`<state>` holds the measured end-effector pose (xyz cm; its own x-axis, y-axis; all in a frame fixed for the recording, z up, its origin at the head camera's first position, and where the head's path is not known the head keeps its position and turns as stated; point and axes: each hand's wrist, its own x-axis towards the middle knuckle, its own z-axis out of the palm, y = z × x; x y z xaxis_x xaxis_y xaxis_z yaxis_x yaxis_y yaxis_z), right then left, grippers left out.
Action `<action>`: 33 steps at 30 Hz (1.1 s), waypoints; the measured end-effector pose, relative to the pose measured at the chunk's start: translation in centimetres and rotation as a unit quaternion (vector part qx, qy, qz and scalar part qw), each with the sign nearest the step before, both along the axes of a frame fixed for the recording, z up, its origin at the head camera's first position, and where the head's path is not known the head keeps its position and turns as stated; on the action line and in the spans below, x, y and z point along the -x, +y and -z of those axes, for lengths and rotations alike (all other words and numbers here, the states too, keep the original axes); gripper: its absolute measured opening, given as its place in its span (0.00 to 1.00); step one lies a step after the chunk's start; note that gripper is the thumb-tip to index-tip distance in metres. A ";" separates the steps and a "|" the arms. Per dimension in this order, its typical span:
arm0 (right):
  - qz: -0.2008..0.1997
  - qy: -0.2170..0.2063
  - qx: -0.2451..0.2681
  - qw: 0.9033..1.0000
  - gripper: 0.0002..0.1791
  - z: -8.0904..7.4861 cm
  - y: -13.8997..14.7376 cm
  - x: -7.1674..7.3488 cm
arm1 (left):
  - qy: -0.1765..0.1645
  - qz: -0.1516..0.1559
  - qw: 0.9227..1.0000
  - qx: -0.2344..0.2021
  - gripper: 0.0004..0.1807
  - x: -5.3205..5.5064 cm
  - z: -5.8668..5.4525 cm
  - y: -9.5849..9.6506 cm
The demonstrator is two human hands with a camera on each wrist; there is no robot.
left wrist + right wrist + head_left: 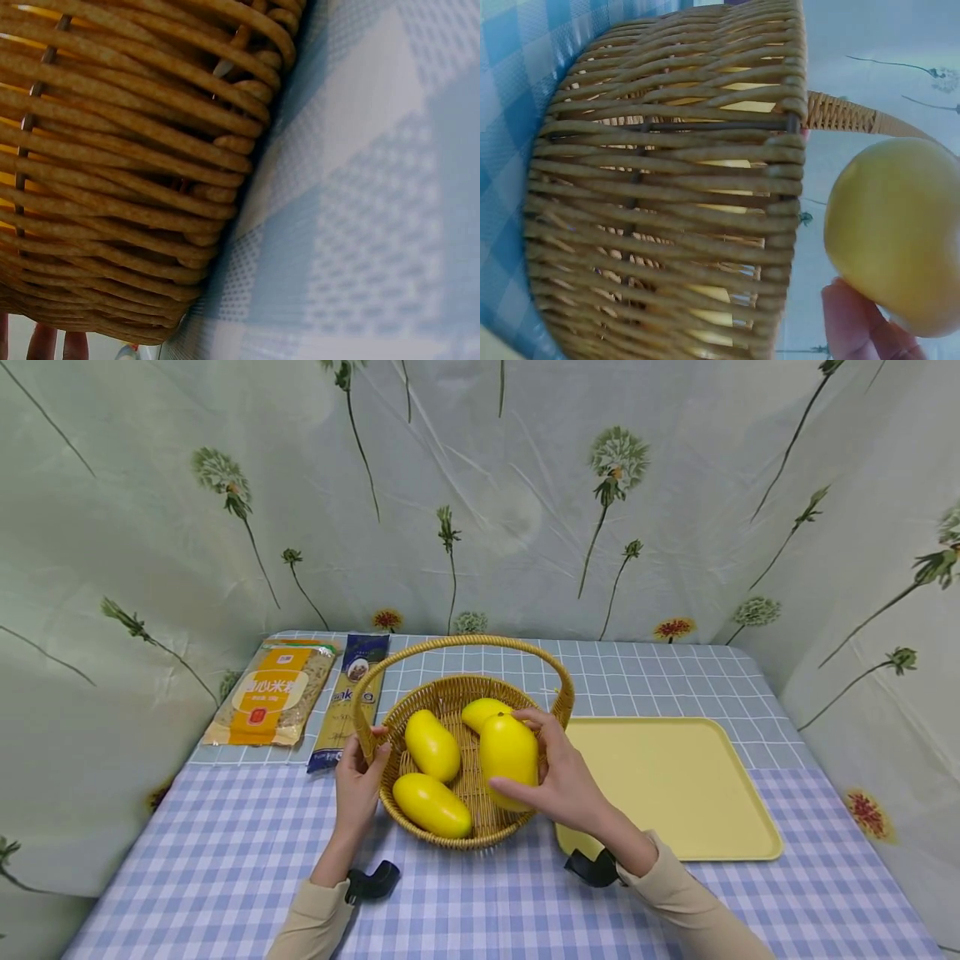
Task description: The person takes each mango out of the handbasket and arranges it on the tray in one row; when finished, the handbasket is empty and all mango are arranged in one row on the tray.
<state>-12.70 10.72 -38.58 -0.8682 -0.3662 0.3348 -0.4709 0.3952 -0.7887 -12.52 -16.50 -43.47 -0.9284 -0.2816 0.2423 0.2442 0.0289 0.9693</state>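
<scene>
A round wicker basket (471,756) with a tall arched handle (468,641) stands on the checked cloth. My left hand (358,787) grips its left side, at the foot of the handle; in the left wrist view the woven wall (127,150) hides most of that hand. My right hand (568,781) holds a yellow mango (508,760) between thumb and fingers, over the basket's right side. In the right wrist view this mango (900,232) is above the rim. Three other mangoes lie inside: one at the left (432,745), one in front (432,806), one partly hidden behind (483,713).
A pale yellow tray (675,785) lies right of the basket, its left edge close to it. Back left are an orange-and-clear food packet (273,693) and a narrow blue-and-gold packet (348,702). A flower-print curtain (495,527) hangs behind the table.
</scene>
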 end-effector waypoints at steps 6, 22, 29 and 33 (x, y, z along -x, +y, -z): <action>0.001 0.015 0.040 0.999 0.44 -0.1 1.3 -0.8 | 0.010 0.004 1.000 0.002 0.16 0.1 0.0 0.0; 0.068 0.099 0.024 0.993 0.45 -1.8 5.5 -2.3 | 0.010 0.002 1.000 0.007 0.16 0.2 0.1 0.1; 0.119 0.050 0.019 0.991 0.46 -1.7 7.2 -2.7 | 0.016 0.001 1.000 0.002 0.15 0.1 0.2 0.1; 0.132 0.021 0.023 0.991 0.46 -1.0 8.1 -2.4 | 0.027 -0.001 1.000 -0.002 0.15 0.2 0.3 0.1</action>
